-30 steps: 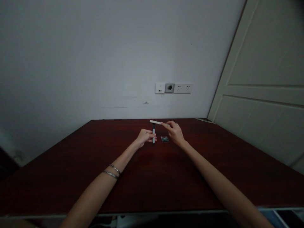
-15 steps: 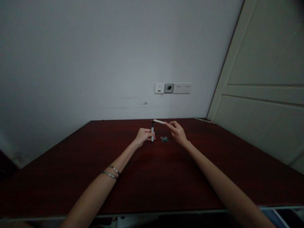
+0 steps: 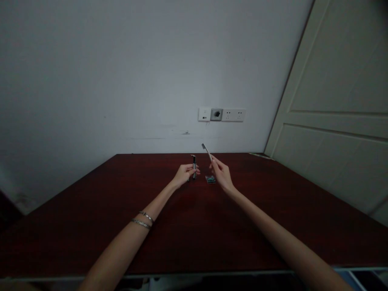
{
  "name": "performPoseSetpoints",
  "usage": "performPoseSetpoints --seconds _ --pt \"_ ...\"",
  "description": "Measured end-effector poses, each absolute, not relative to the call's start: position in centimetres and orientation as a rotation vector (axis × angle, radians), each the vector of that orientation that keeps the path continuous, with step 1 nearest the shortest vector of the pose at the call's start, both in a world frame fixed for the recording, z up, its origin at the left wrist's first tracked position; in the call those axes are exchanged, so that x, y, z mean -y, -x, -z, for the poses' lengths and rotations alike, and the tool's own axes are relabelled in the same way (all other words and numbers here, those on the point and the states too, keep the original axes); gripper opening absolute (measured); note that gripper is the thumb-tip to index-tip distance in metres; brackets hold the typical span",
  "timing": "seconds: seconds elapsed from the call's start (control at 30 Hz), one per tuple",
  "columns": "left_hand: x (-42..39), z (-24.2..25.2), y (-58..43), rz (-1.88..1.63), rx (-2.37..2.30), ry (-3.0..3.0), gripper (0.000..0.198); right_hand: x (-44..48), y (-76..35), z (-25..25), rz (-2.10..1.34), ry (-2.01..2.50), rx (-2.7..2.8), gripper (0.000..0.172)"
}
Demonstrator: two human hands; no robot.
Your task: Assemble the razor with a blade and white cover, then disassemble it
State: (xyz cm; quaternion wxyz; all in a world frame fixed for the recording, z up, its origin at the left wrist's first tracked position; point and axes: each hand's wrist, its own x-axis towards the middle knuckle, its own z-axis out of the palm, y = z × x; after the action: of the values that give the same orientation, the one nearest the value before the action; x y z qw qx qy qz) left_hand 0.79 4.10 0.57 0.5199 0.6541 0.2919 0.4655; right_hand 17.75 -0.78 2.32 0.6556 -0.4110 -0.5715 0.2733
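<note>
Near the middle of the dark red table (image 3: 182, 226), my left hand (image 3: 183, 174) is closed around a small upright razor (image 3: 194, 165) with a dark and light handle and its head at the top. To the right, my right hand (image 3: 221, 173) pinches the lower part of a slim, pale toothbrush (image 3: 207, 150). Its dark-bristled head points up and to the left, apart from the razor. A small clear packet (image 3: 210, 179) with green in it lies on the table between my hands, just left of my right hand.
Behind the table is a pale wall with a row of sockets (image 3: 233, 115). A light panelled door (image 3: 333, 117) stands at the right. A flat strip (image 3: 260, 156) lies at the table's back right edge.
The toothbrush has tipped from nearly level to steeply upright, and its head has come away from the razor's top. The razor has turned a little in my left hand.
</note>
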Motion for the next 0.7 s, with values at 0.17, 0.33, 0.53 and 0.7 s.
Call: performPoseSetpoints --seconds 0.17,0.33,0.53,0.7 --pt "-3.4 -1.1 -1.0 -1.111 -0.642 -1.650 0.023 3.1 -15.8 -3.1 -1.181 0.837 1.028 0.038" --pt "-3.3 -1.2 -1.1 -1.142 -0.630 -1.663 0.025 5.0 -13.7 -0.6 -1.370 0.769 1.013 0.035" --pt "-3.5 -1.0 -1.0 -1.134 -0.638 -1.602 0.028 5.6 -12.8 0.1 -1.340 0.740 0.990 0.035" --pt "-3.2 -1.1 -1.1 -1.124 -0.627 -1.657 0.023 5.3 -12.7 -0.2 -1.335 0.722 0.972 0.035"
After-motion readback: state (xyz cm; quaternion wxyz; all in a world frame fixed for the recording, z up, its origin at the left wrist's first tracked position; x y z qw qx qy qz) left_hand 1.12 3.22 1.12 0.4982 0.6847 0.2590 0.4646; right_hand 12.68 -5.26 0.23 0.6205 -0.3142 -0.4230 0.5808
